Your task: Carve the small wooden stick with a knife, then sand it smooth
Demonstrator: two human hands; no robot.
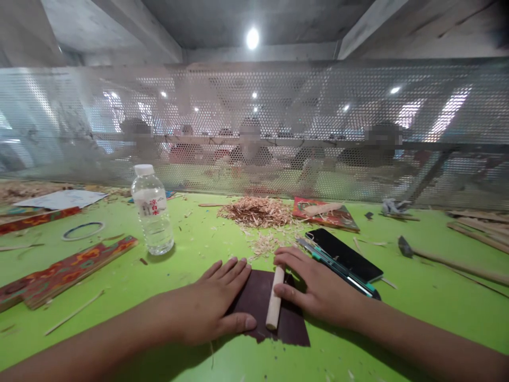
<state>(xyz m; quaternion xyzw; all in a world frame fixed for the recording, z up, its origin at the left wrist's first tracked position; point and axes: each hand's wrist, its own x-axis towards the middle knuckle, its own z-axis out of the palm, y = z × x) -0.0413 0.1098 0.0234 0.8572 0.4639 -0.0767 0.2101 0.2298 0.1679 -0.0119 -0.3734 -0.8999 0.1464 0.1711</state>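
A dark brown sheet with a ragged near edge, looking like sandpaper (pixel 294 328), lies flat on the green table. My left hand (pixel 217 300) rests flat on its left side, fingers stretched out and thumb apart. On the sheet lies a short, pale wooden dowel (pixel 273 307), pointing away from me. My right hand (pixel 314 286) grips the dowel's far part between thumb and fingers. Just beyond that hand are a utility knife (pixel 338 268) with a teal and black handle and a black smartphone (pixel 344 252).
A water bottle (pixel 152 212) stands at left, near a tape roll (pixel 83 231) and painted red wood strips (pixel 71 270). Wood shavings (pixel 258 212) are heaped ahead, beside a red painted board (pixel 328 215). A small hammer-like tool (pixel 445 258) lies right. A perforated metal screen (pixel 254 127) borders the table; people sit behind it.
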